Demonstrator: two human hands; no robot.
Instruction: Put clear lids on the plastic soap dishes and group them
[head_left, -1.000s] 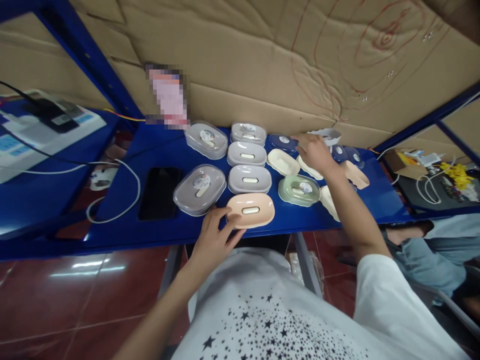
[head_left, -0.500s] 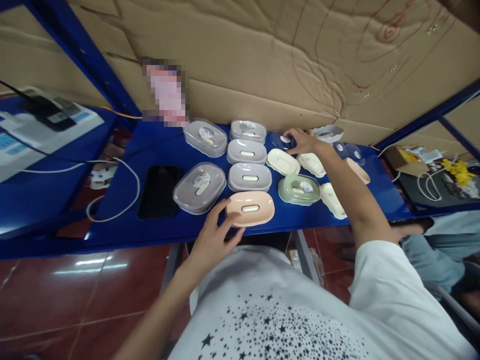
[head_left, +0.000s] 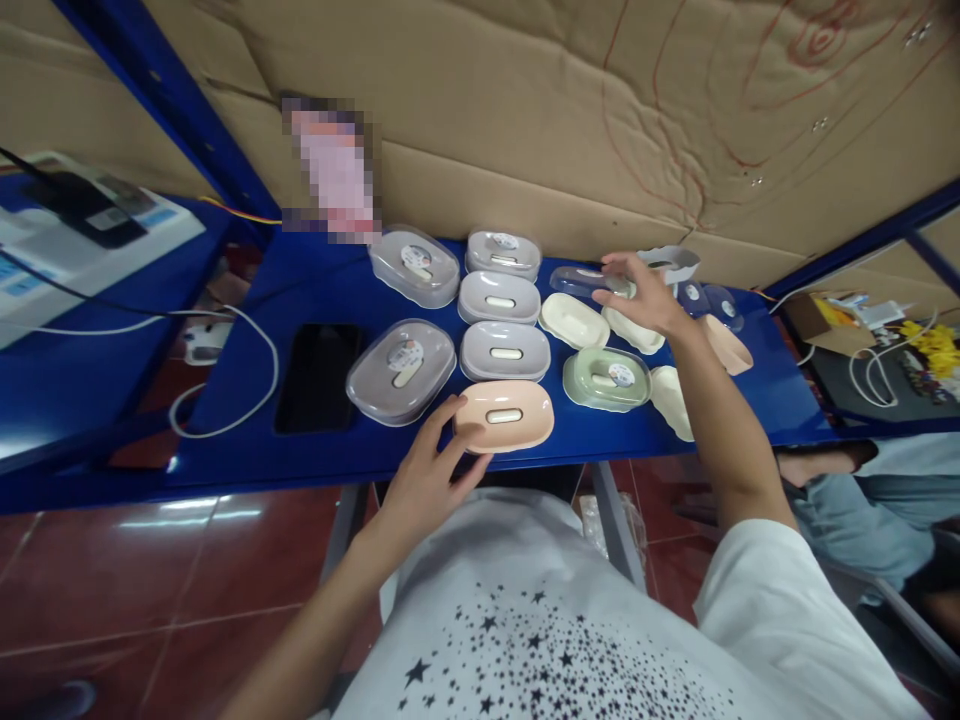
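A glossy peach dish [head_left: 525,432], basically a smooth oval with a pale pill-shaped insert, is grasped at its left end by the left grip [head_left: 433,455], near the front edge of the slick blue counter [head_left: 322,280]; a see-through domed lid [head_left: 571,282] is pinched at one end by the right grip [head_left: 646,292], towards the creased cardboard [head_left: 487,120]; shiny grey dishes [head_left: 478,352] are lined up behind the peach one.

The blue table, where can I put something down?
There's bare room behind the phone, left of the back-left grey box; a strip in front of the green box, between the front peach dish and a cream dish; and the right end, past the other peach dish. The middle and around the right hand are crowded.
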